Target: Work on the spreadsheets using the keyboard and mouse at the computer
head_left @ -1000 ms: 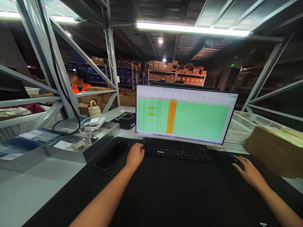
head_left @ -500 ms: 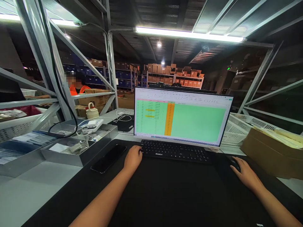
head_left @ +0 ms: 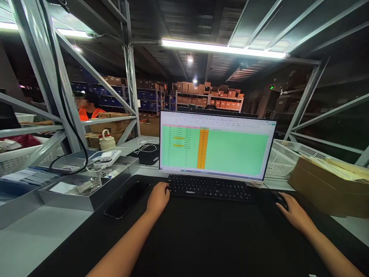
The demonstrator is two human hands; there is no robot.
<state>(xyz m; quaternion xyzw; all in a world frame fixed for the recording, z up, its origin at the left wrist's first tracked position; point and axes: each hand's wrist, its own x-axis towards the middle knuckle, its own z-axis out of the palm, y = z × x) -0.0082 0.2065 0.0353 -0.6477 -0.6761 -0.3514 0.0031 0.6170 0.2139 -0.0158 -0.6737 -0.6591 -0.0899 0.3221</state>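
Note:
My left hand (head_left: 158, 197) rests on the left end of a black keyboard (head_left: 207, 189). It grips nothing, and its fingers lie loosely bent over the keys, partly hidden by the back of the hand. At the right, my right hand (head_left: 295, 211) is laid over a black computer mouse (head_left: 281, 201), its fingers around it. Behind the keyboard stands a monitor (head_left: 236, 150) with a spreadsheet in green and an orange column. A dark phone (head_left: 127, 200) lies flat to the left of my left hand. Keyboard, mouse and phone all sit on a wide black desk mat (head_left: 207, 238).
Grey trays (head_left: 92, 200) with papers and small packets stand at the left. Behind them are a cream jug (head_left: 107, 141) and white cables. A cardboard box (head_left: 325, 186) and white baskets (head_left: 279, 161) flank the right. A person in an orange vest (head_left: 83, 114) is beyond the metal frame.
The camera view has turned slightly, so the scene sits a little further left and lower. Both hands stay at the keyboard and mouse; the screen looks the same.

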